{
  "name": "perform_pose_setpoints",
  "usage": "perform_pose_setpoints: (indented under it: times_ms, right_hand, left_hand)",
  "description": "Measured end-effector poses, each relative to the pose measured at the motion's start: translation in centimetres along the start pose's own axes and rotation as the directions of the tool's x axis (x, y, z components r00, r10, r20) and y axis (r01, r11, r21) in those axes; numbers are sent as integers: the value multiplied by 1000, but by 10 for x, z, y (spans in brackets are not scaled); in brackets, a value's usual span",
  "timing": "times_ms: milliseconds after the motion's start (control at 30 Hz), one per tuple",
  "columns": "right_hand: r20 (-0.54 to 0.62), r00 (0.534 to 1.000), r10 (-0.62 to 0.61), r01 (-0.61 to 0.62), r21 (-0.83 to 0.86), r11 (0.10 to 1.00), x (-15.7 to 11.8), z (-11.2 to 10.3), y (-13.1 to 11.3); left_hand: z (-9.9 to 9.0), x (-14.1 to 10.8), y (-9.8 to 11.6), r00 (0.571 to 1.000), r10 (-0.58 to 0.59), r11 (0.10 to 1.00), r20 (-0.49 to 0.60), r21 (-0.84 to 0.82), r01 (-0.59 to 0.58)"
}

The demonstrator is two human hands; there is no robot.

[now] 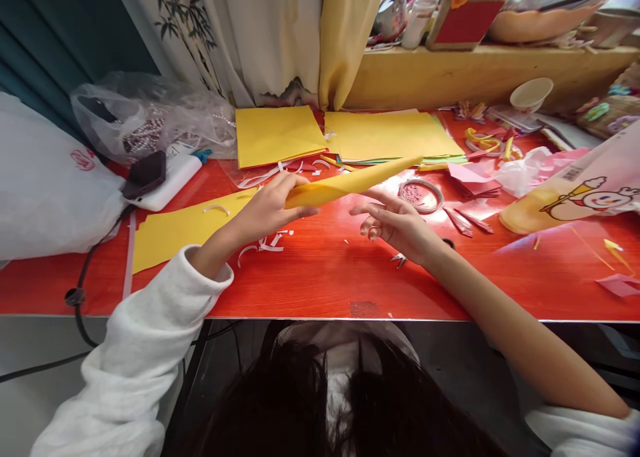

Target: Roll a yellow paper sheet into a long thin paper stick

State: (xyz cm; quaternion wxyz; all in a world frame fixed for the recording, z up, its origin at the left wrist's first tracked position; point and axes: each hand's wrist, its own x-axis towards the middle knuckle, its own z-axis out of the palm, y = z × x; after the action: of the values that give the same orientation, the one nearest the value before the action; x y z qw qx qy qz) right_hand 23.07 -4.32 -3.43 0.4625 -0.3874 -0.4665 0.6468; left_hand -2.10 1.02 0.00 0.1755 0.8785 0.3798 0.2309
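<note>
A yellow paper sheet (345, 184), seen nearly edge-on, is held above the red table (310, 277). My left hand (270, 207) grips its left end between thumb and fingers. Under the sheet's right part is my right hand (390, 224), its fingers spread and slightly curled, with nothing in them; whether a fingertip touches the paper I cannot tell. Scissors (399, 260) lie partly hidden under my right wrist. White paper scraps (270, 245) are scattered below my left hand. Yellow sheets (175, 227) lie to the left, partly behind my left forearm.
Two yellow paper stacks (280, 134) (390, 136) lie at the back. A tape roll (421, 196), pink paper (475, 177) and a large drink cup (575, 184) stand or lie to the right. On the left are a phone (145, 175), a white bag (55, 177) and a black cable (83, 270).
</note>
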Motion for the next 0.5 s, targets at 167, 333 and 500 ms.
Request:
perform_pose_setpoints:
  times_ms: [167, 333, 500]
  right_hand:
    - [18, 998, -54, 55, -58, 997, 1, 2, 6]
    - [122, 969, -213, 245, -553, 797, -1, 10, 12]
    - [293, 850, -437, 292, -954, -72, -3, 16, 21]
  left_hand:
    - [9, 1, 4, 986, -139, 960, 92, -234, 157]
    - [19, 5, 8, 980, -186, 933, -77, -327, 151]
    - [10, 8, 11, 949, -227, 886, -220, -452, 107]
